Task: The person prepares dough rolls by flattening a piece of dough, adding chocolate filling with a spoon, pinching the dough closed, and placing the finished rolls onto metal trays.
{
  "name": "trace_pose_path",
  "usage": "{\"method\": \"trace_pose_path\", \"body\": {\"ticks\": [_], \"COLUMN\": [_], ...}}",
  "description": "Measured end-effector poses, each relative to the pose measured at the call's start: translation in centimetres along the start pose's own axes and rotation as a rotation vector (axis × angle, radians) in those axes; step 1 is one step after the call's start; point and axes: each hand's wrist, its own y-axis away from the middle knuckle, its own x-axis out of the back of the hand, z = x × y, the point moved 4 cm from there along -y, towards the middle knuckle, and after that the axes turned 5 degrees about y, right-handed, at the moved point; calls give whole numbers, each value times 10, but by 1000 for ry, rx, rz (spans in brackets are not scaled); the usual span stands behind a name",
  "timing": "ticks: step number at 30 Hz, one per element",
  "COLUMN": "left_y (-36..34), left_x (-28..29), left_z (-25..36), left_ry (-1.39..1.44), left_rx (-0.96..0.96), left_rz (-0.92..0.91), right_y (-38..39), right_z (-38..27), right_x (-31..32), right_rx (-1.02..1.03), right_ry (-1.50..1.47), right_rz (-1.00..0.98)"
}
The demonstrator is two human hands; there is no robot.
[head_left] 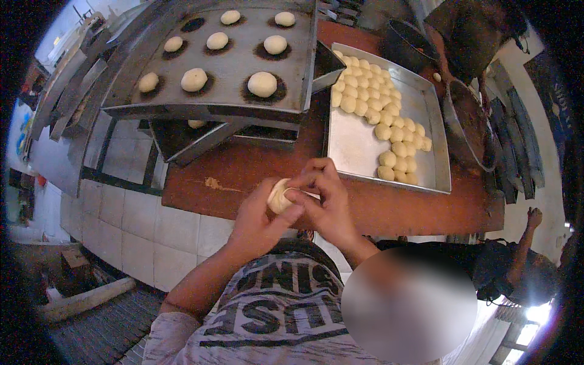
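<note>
At frame centre, the left hand (257,210) cups the dough piece (278,198); the right hand (325,204), fingers curled, pinches its right edge. Long axis: indistinct beneath the fingers.

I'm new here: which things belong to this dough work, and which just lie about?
Apparently in use:
- left hand, right hand
- dough piece between them
- silver tray of dough balls
- dark tray of spaced balls

Seemingly lying about:
- round pan
- stacked grey metalware

reddish-brown table (401,210) | right: shallow metal tray (353,143) | left: stacked baking trays (240,67) | pale patch (213,183)
</note>
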Motion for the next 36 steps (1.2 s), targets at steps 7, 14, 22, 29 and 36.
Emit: {"method": "trace_pose_path", "body": {"ticks": [7, 14, 22, 29, 36], "left_y": [-8, 10, -5, -29, -11], "left_x": [8, 0, 22, 13, 18], "left_z": [-28, -22, -16, -1, -18], "left_ry": [1041, 296, 138, 1373, 421], "left_rx": [615, 308, 609, 368, -103], "left_rz": [17, -80, -481, -314, -79], "right_y": [7, 4, 19, 13, 6], "right_z": [-14, 17, -29, -11, 1], "right_x": [-2, -7, -2, -27, -56], "right_rx": [285, -188, 388, -24, -693], "right_ry": [300, -373, 226, -469, -1096], "right_rz": [-36, -47, -117, -325, -240]}}
